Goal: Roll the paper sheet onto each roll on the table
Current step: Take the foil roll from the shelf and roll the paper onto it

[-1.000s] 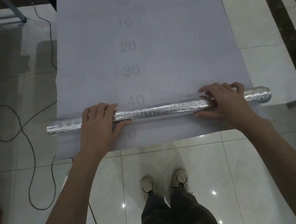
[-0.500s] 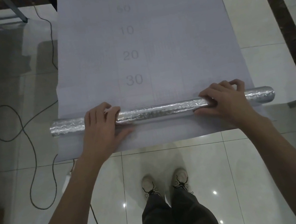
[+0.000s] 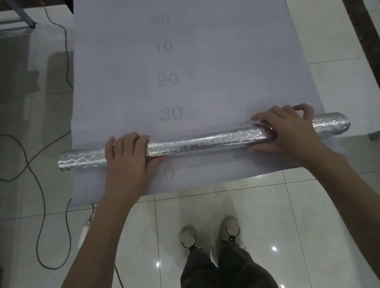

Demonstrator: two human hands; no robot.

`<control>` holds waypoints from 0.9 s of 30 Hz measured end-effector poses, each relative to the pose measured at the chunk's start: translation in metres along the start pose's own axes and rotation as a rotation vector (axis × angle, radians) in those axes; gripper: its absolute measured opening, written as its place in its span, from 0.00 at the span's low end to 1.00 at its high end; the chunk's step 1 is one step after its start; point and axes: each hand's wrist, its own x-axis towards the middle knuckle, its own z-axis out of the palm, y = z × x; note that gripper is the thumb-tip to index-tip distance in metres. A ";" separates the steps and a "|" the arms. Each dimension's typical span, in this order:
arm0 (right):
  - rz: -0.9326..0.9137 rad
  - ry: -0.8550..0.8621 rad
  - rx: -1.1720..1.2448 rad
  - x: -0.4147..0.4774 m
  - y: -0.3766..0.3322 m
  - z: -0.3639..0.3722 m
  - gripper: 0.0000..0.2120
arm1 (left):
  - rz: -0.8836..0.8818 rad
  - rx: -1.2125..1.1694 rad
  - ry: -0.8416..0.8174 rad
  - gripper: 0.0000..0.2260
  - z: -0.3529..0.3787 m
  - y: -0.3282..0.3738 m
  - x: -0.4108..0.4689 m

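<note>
Across the near end of a long pale sheet, seen from the head camera looking down, lies a crinkled silver roll, set crosswise with both ends poking past the sheet's edges. The left hand is curled over the roll left of centre, fingers on top and thumb on the near side. The right hand grips it the same way near the right end. Faint printed numbers run up the sheet's middle: 30 sits just beyond the roll, 20 and 10 lie farther off, and a 0 shows on the strip nearest the person. This looks like the winding step, probably early, with most of the sheet lying flat. Next, both hands would need to turn evenly so the sheet winds on straight. A second ago a 40 lay just beyond the roll; it has gone from sight and the 30 has drawn closer, while hands and roll hold much the same spot.
</note>
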 end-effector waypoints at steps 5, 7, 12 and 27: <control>-0.004 0.018 0.010 0.001 0.001 -0.002 0.29 | 0.017 -0.002 -0.001 0.30 -0.002 0.001 -0.003; -0.019 0.029 -0.016 0.002 0.003 -0.001 0.30 | -0.001 -0.004 0.013 0.30 0.000 0.001 -0.003; 0.005 0.015 0.015 -0.001 0.003 0.000 0.31 | 0.015 0.035 0.046 0.27 0.001 0.004 -0.001; 0.013 0.049 -0.008 -0.009 0.005 0.005 0.30 | 0.104 0.013 0.007 0.28 -0.004 -0.003 0.000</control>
